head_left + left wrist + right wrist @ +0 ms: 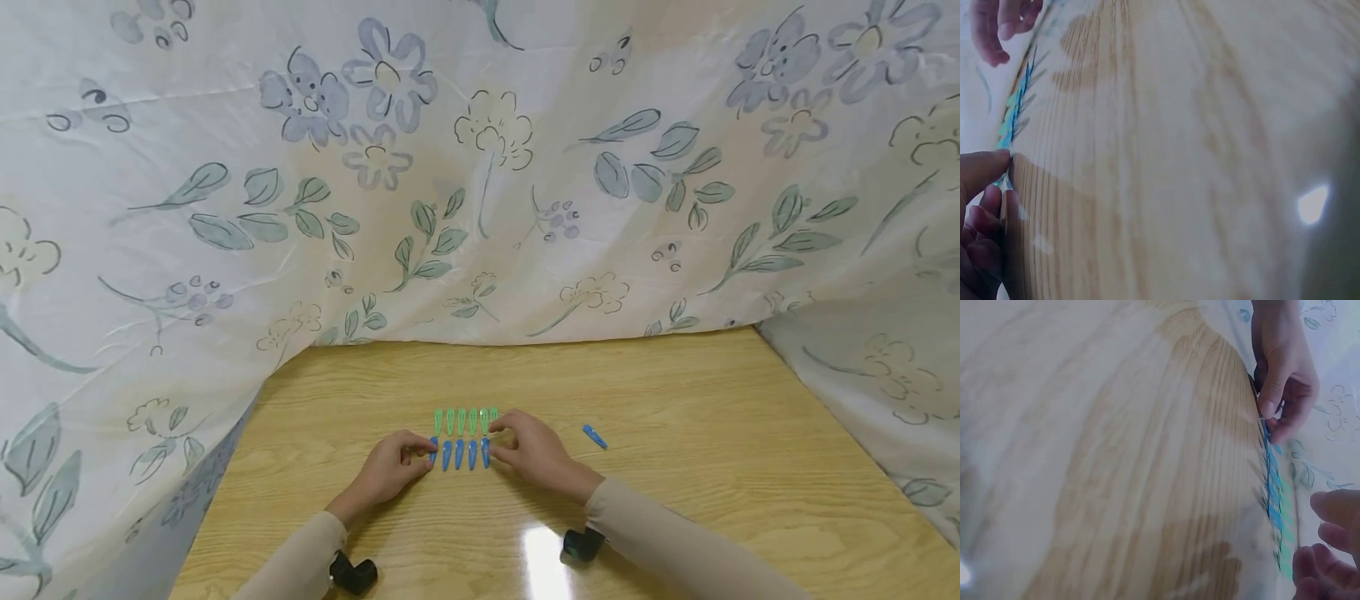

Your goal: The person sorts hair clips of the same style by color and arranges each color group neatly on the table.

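Observation:
Several green snap hair clips [461, 422] lie side by side in a row on the wooden table. Just in front of them runs a second row of blue hair clips [459, 455]. My left hand [392, 467] pinches the leftmost blue hair clip [433, 446] between thumb and finger, partly covering it. At the rows' other end, my right hand [534, 450] hovers by the last blue hair clip [486, 452], thumb and fingers apart and nothing held. The right wrist view shows its fingers [1329, 540] spread clear of the clips.
One more blue hair clip [595, 437] lies apart, to the right of my right hand. A floral cloth [480, 208] hangs along the back and sides of the wooden table [675, 392]. Light glares off the tabletop near the front.

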{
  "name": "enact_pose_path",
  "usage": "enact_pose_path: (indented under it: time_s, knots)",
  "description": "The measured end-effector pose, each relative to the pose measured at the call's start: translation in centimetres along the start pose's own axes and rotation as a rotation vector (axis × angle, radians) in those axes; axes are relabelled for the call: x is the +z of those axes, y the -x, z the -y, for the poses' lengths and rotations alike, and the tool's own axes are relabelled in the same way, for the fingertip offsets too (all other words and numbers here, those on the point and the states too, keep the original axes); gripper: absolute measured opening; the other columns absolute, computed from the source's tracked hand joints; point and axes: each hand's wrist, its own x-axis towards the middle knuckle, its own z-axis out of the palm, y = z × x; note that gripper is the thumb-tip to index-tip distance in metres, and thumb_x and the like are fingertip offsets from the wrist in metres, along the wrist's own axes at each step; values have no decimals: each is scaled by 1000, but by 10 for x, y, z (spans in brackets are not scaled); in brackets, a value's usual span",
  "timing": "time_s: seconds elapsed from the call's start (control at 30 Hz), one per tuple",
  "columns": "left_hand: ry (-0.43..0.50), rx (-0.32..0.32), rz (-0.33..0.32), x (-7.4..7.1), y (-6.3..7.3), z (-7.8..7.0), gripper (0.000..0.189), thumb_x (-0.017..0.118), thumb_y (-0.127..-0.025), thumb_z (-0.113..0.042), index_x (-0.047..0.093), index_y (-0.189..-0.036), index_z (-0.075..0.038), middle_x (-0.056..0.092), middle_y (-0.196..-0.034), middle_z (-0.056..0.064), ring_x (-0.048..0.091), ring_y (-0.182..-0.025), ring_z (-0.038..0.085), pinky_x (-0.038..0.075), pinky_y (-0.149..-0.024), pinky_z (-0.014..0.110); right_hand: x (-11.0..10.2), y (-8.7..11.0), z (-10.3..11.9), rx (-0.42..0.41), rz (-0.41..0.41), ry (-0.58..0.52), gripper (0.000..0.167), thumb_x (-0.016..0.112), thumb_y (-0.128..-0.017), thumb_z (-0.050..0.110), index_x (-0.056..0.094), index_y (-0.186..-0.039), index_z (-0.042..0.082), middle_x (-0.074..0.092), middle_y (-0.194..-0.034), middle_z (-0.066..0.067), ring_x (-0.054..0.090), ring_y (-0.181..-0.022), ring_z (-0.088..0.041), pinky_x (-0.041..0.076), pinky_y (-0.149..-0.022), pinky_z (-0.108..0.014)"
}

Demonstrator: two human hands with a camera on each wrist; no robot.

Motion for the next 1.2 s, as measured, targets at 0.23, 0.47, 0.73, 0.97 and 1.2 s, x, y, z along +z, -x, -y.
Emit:
enact_pose_path:
  time_s: [0.23, 0.47, 0.73, 0.97, 1.2]
  knots:
    - [-1, -16, 1, 2, 1, 2, 15, 75, -92, -15, 78, -107, -16, 70, -102, 3, 45, -62, 3, 41, -58, 22, -7, 5, -1, 33, -21, -41, 27, 77, -91, 20, 73, -115, 10, 70, -117, -5, 51, -62, -3, 44, -53, -21]
    - [-4, -2, -3, 3, 3, 2, 16, 75, -92, -15, 77, -107, -15, 69, -102, 3, 45, -63, 3, 41, -58, 22, -16, 8, -6, 69, -56, -81, 26, 78, -90, 17, 73, -114, 10, 70, -118, -5, 51, -60, -4, 43, -51, -22]
    - [-12, -8, -11, 3, 2, 4, 16, 75, -92, -15, 78, -107, -17, 69, -101, 0, 45, -62, 3, 42, -57, 22, -30, 16, -19, 79, -53, -127, 27, 76, -91, 14, 71, -116, 5, 70, -116, -13, 53, -57, -3, 44, -47, -21]
    - [-19, -21, -8, 3, 1, 3, 17, 76, -91, -15, 78, -107, -19, 69, -101, 0, 45, -62, 4, 42, -58, 21, -45, 20, -33, 115, -53, -141, 28, 75, -92, 20, 72, -118, 7, 71, -108, -10, 50, -54, -6, 41, -46, -23]
    - [-20, -35, -16, 4, 0, 2, 16, 76, -91, -15, 78, -106, -19, 69, -100, 0, 46, -63, 5, 41, -58, 22, -56, 22, -47, 164, -50, -146, 28, 73, -94, 21, 72, -119, 8, 71, -112, -10, 54, -57, -10, 44, -46, -25]
